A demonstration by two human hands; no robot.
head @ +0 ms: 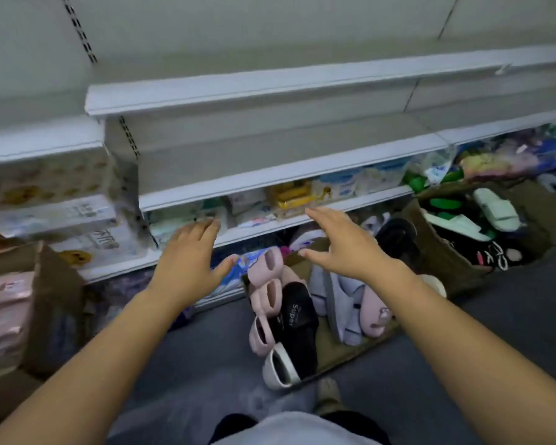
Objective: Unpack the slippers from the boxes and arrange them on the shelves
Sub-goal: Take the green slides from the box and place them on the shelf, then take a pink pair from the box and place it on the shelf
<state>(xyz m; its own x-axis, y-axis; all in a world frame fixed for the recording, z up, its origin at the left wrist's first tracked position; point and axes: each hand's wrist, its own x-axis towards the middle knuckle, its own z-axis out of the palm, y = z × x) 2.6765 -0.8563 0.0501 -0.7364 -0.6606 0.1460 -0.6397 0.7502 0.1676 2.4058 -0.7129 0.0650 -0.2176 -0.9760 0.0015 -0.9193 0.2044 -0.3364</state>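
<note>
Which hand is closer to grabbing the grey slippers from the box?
Likely right: the right hand hovers open just above the grey slippers, while the left hand is off beside the pink slippers.

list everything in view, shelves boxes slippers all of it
shelves: several tiers, white, wall ahead
packaged goods: many, mixed colours, lower shelves
centre box: one, brown, open on the floor
pink slippers: at least three, pink, centre box left
black slipper: one, black, centre box, beside pink ones
white slipper: one, white, centre box near end
lavender slippers: a few, lavender, centre box right
right box: one, brown, floor right, holds mixed slippers in green, white, black
left box: one, brown, floor left, holds pink packs
left hand: one, bare, open, before the shelves
right hand: one, bare, open, before the shelves
</note>
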